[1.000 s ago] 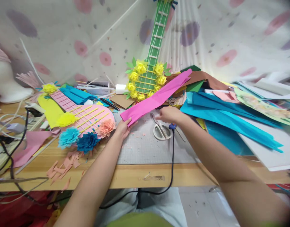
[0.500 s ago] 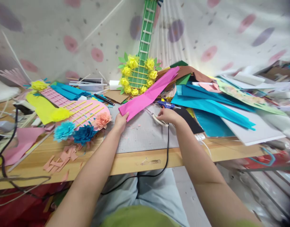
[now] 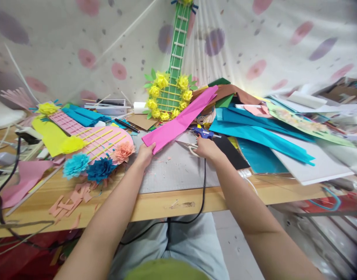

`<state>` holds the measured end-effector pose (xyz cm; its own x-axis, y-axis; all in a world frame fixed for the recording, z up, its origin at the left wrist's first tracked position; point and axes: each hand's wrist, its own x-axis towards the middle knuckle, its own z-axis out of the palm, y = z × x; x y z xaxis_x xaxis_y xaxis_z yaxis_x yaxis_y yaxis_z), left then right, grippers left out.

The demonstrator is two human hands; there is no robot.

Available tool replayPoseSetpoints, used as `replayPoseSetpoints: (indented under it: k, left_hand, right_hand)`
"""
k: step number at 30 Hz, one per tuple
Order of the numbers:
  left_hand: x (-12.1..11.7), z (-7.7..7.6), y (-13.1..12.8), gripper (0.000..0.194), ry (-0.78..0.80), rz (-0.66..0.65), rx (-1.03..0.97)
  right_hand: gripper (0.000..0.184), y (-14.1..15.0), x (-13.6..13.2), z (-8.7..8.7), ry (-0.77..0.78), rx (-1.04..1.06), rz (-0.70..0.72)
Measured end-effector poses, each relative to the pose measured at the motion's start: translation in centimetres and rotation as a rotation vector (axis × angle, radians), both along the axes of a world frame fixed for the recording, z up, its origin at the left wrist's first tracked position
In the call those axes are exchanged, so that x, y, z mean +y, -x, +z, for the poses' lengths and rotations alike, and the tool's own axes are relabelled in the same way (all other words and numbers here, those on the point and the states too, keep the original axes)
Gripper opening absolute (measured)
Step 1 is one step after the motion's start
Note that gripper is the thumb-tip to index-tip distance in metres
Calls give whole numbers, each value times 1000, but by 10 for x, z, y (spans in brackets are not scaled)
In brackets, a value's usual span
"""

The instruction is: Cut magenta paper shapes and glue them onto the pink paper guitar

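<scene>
A long folded strip of bright pink crepe paper (image 3: 178,122) slants up and away across the table. Its near end is pinched in my left hand (image 3: 145,154). My right hand (image 3: 206,147) is closed on a pair of scissors (image 3: 192,147) with pale handles, the blades pointing left under the paper's edge. Just beyond that hand lies a blue hot glue gun (image 3: 204,132). Below both hands is a grey cutting mat (image 3: 172,175) with small paper scraps.
A pink paper guitar with paper flowers (image 3: 108,140) lies at the left, near peach paper scraps (image 3: 72,200). Behind the mat stands a green paper guitar (image 3: 169,97). Blue crepe paper (image 3: 260,136) is piled at the right. A black cord (image 3: 204,190) hangs over the table's edge.
My right hand has taken a fuller grip on the scissors, and their blades have swung to point left. My left hand still holds the pink paper, slightly further left in view.
</scene>
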<state>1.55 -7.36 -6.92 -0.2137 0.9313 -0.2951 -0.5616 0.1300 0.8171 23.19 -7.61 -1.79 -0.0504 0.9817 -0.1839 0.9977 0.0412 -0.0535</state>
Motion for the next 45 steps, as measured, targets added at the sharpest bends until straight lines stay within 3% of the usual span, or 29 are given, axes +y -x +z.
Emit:
replayPoseSetpoints:
  k: [3,6,8,10,15,20,27,37,45]
  left_hand:
    - [0,2,1,23,11,8,-33]
    - [0,2,4,25,-1,-27,-75]
    - [0,1,7,27,-3,-45,-99]
    - [0,2,9,28,-5,-48,-110]
    - [0,3,10,25,9,-28,-98]
    - [0,3,10,17,15,20,-15]
    - [2,4,13,20,40,41,7]
    - [1,9,17,19,91,-6,-63]
    - [2,10,19,8,176,48,-42]
  right_hand:
    - [34,-12,-3,-2,93,206,21]
    - [39,-11,-9,-6,171,702,57]
    - [40,-3,-13,-10,302,970,94]
    - [41,4,-15,-11,504,1108,68]
    - [48,12,-11,4,944,1066,5]
    - [57,25,-4,13,1173,933,50]
    - [60,43,1,5,1119,963,-5]
    - [55,51,8,-6,1147,1076,37]
    - [54,58,5,-5,1017,1073,45]
